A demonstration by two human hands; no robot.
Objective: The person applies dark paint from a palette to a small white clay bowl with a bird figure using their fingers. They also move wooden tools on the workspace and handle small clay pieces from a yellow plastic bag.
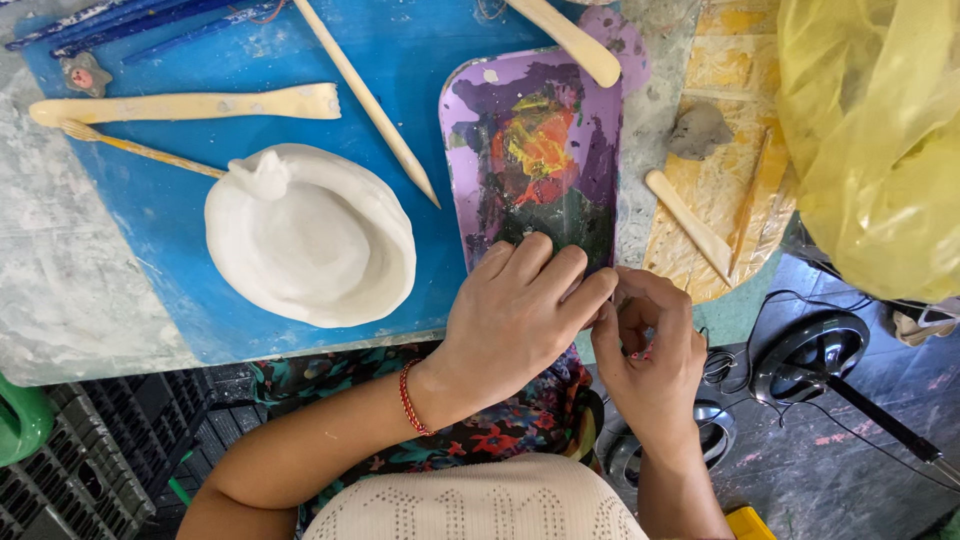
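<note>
My left hand (pixel 515 310) and my right hand (pixel 650 350) meet at the table's near edge, fingertips pinched together over something too small and hidden to identify. They hover at the near end of a purple tray (pixel 470 110) smeared with yellow, red and dark paint. A white clay bowl-like form (pixel 310 235) with a small knob on its rim rests on a blue board (pixel 170 230) to the left of my hands. A red thread bracelet circles my left wrist.
Wooden modelling tools lie around: a flat spatula (pixel 185 105), a long pointed stick (pixel 365 100), a rounded stick (pixel 570 38), another stick (pixel 690 225) on a yellow sheet. A grey clay lump (pixel 697 130) and a yellow plastic bag (pixel 880 140) sit at right. Black crates (pixel 100 450) stand below.
</note>
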